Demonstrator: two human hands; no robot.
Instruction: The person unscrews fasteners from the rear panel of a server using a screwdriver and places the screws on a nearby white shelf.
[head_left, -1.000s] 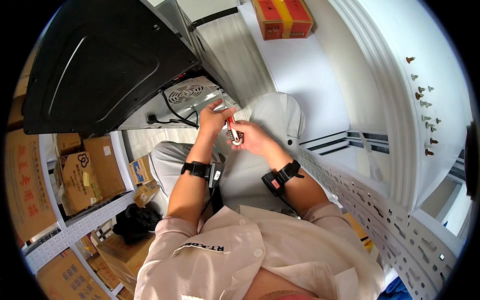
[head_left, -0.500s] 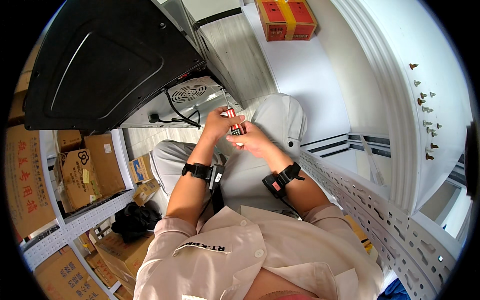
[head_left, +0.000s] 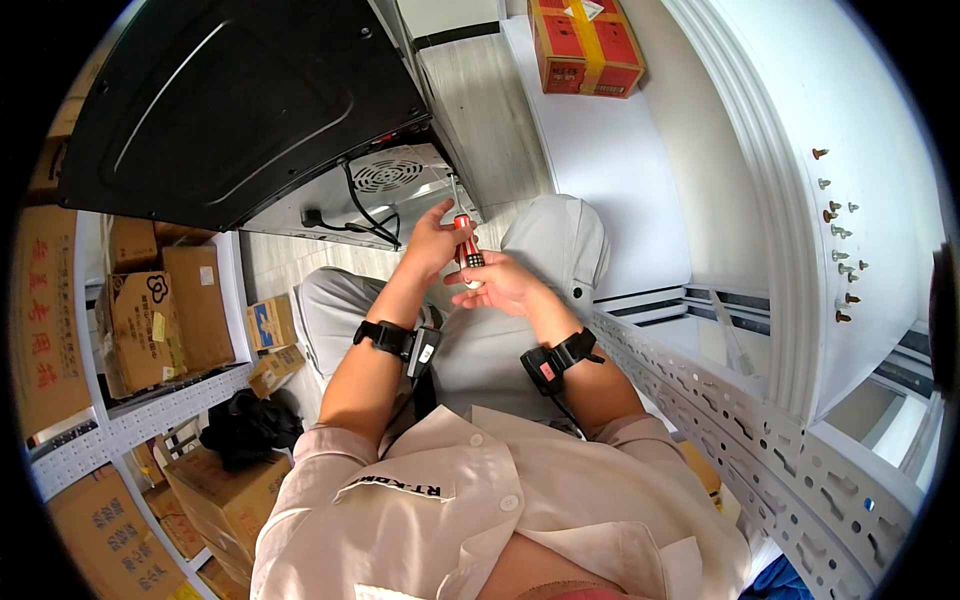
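Observation:
A screwdriver (head_left: pixel 464 238) with a red, white and black handle points away from me, its shaft reaching the lower right corner of a black appliance's metal back panel (head_left: pixel 425 172). My left hand (head_left: pixel 432 247) is closed about the front of the handle and the shaft, with one finger stretched toward the panel. At the handle's rear end, my right hand (head_left: pixel 508 284) grips with its thumb side while the lower fingers are spread below. The tip and any screw under it are too small to make out. A black power cord (head_left: pixel 362 212) hangs from the panel, left of my hands.
The appliance's large black cover (head_left: pixel 240 110) fills the upper left. Several screws (head_left: pixel 838 231) stick to the white panel at right. A red carton (head_left: pixel 585 50) sits on the white board ahead. Cartons (head_left: pixel 145 330) fill the left shelf; a perforated white beam (head_left: pixel 740 440) runs along my right.
My right hand's lower fingers have spread and its thumb has shifted on the handle. The screwdriver stays at the panel's corner. The whole view has shifted slightly.

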